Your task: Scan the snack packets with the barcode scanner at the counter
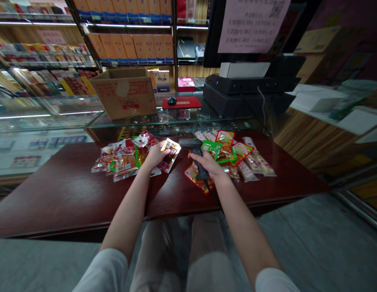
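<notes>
Mid-scan: left hand [155, 154] pinches one snack packet [169, 152], right hand [205, 162] wrapped around scanner [197, 156]; packet piles on both desk [69, 190] sides, split unclear.

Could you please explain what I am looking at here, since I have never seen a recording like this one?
There is no machine: a camera worn on a person's head looks down at their own two bare arms, with their lap below. The left hand holds a small snack packet in its fingers. The right hand grips a dark handheld scanner. Both are over a dark red wooden counter. One pile of snack packets lies left of the hands, another pile to the right. Behind stand a cardboard box on a glass case, a black printer and stocked shop shelves.
</notes>
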Tool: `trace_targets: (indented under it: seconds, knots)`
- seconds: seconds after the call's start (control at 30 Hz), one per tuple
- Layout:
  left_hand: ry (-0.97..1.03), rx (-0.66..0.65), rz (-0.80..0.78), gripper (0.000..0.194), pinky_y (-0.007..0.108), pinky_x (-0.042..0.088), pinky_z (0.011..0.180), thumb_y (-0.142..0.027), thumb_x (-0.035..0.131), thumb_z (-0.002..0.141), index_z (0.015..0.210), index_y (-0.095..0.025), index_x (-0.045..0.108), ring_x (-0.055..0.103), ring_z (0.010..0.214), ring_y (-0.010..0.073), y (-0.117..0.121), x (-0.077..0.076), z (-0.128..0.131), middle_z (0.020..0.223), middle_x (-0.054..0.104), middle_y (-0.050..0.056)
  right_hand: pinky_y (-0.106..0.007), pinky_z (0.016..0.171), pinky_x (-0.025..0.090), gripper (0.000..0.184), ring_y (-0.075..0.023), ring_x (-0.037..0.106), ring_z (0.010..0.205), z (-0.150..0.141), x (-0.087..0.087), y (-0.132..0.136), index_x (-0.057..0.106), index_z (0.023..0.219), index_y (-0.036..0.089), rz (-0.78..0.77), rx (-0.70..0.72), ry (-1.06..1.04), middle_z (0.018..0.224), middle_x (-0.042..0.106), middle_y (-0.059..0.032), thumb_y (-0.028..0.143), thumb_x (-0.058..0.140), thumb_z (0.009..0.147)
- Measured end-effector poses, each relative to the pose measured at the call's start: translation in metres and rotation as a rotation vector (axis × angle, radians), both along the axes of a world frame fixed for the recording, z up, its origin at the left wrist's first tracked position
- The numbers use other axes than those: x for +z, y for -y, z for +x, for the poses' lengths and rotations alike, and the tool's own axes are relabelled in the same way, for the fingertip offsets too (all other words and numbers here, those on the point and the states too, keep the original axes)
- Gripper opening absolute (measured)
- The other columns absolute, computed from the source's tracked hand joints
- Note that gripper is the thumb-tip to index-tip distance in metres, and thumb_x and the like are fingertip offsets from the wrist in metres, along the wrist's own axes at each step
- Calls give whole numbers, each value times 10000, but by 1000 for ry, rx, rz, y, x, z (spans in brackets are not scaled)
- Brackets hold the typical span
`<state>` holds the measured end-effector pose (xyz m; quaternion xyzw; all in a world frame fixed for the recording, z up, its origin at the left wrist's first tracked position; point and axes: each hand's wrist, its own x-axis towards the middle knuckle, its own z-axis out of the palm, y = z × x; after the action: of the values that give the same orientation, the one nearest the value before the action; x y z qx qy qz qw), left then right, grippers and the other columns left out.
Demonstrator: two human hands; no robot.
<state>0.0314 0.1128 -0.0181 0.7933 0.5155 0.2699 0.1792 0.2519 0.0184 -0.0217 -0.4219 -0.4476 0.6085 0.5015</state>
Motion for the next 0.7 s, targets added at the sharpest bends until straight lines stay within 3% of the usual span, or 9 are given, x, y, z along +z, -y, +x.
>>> trace_targets:
  seconds: [0.07,0.2,0.3,0.4,0.47,0.53,0.63,0.7]
  knots:
    - [-19,85,53,473,380,477,1009,-243,578,841,1300,-145,629,649,1132,278,4,5,-1,1216,713,126,-206,398,369,491,-78,471,420,9,5,4,553,978,199,26,-17,-11,567,559,78,510,788,680]
    - [-204,431,136,547,476,495,938,-277,529,886,1400,-90,534,616,1148,376,11,21,-18,1271,637,237,-200,407,373,458,-85,478,433,37,20,19,545,973,205,51,-92,1,537,562,74,484,782,697]
    - [-352,649,167,524,547,454,947,-190,479,875,1366,-16,534,539,1223,444,13,30,-34,1321,559,325,-199,397,370,450,-88,473,418,61,29,31,531,941,212,62,-183,48,515,558,72,490,781,691]
    - [-406,716,263,475,605,368,1026,-126,439,865,1308,-10,566,443,1322,460,14,31,-32,1411,479,340,-205,385,378,451,-87,471,412,84,32,38,536,936,216,103,-274,77,536,568,69,489,788,680]
    - [-401,580,321,436,584,358,1054,-168,443,893,1288,-53,588,443,1332,434,17,29,-13,1429,487,295,-208,387,390,458,-90,480,419,97,31,41,531,937,224,108,-333,75,547,568,69,480,800,669]
    - [-372,322,295,407,515,404,1040,-274,471,928,1266,-96,613,513,1277,389,20,24,18,1363,566,241,-209,397,403,460,-93,488,426,106,30,43,522,937,229,80,-359,70,535,555,72,476,803,669]
    - [-265,-33,63,458,397,478,959,-432,521,936,1231,-100,633,639,1121,312,24,12,74,1222,671,193,-208,395,396,460,-96,485,422,114,27,48,512,935,233,50,-366,74,520,554,69,488,794,677]
    - [-253,-170,-142,437,349,503,884,-474,619,875,1116,-114,680,681,1047,297,24,2,106,1127,718,166,-205,387,384,469,-99,484,414,115,24,52,501,931,233,48,-364,88,507,555,70,497,791,674]
